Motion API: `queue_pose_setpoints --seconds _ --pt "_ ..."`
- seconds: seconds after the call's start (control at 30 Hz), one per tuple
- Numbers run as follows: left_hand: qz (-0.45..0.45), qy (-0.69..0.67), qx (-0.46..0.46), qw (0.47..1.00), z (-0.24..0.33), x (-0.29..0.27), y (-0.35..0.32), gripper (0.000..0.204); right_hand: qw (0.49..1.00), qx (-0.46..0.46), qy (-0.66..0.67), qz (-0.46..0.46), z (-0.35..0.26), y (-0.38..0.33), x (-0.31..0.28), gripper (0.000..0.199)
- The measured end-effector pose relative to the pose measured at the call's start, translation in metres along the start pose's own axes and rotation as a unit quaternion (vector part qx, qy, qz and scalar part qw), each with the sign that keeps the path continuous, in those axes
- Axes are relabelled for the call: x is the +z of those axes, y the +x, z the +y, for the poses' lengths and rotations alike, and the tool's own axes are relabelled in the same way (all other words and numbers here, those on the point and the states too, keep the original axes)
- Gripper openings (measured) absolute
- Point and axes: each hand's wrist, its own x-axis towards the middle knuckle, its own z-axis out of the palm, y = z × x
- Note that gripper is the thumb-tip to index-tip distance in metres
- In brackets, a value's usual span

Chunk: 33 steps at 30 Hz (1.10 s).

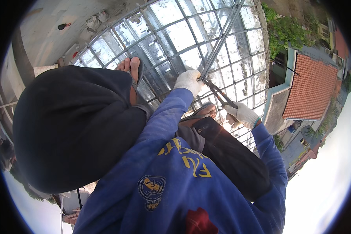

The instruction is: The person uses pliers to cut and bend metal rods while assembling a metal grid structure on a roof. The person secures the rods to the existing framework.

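Note:
My left hand (pixel 188 82), in a white knit glove, is closed around the near end of a bundle of long thin steel bars (pixel 221 39). The bars slant away toward the far right. My right hand (pixel 242 114), gloved the same way, grips the handles of a pair of pincers (pixel 221 94). Their dark jaws are at the bar ends, right beside my left fingertips. Whether the jaws are closed on anything is too small to tell. Beneath both hands spreads a grid of steel reinforcing bars (pixel 175 21) over shiny metal sheeting (pixel 180 34).
My sandalled feet (pixel 135 70) rest on the grid, knees bent. Past the deck's right edge (pixel 267 58) lie a lower tiled roof (pixel 312 86), green shrubs (pixel 279 33) and houses. A grey wall (pixel 52 45) and pale sacks (pixel 97 20) are at the far left.

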Motion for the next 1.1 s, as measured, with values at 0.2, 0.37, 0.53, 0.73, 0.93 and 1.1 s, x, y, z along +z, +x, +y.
queue_pose_setpoints --seconds 0.2,0.37,0.53,0.73,0.93,1.1 --pt "0.006 -0.014 -0.001 1.0 -0.008 0.008 -0.002 0.038 0.99 -0.064 -0.125 0.02 -0.025 -0.009 -0.004 0.044" --pt "0.004 -0.001 0.007 1.0 -0.006 0.007 -0.003 0.039 0.942 -0.058 -0.315 0.099 -0.066 -0.033 0.015 0.046" --pt "-0.001 -0.006 -0.002 1.0 -0.003 0.005 -0.007 0.039 0.858 -0.151 -0.438 0.223 -0.038 -0.022 0.018 0.037" --pt "0.012 -0.021 0.007 1.0 -0.009 0.008 -0.007 0.04 0.859 -0.214 -0.366 0.287 0.041 0.054 0.014 0.035" --pt "0.01 -0.018 0.007 1.0 -0.011 0.009 -0.002 0.041 0.846 -0.256 -0.376 0.278 0.053 0.083 0.004 0.032" --pt "-0.07 0.144 0.075 0.984 0.005 -0.019 0.017 0.043 0.868 -0.256 -0.337 0.259 0.056 0.088 -0.004 0.036"
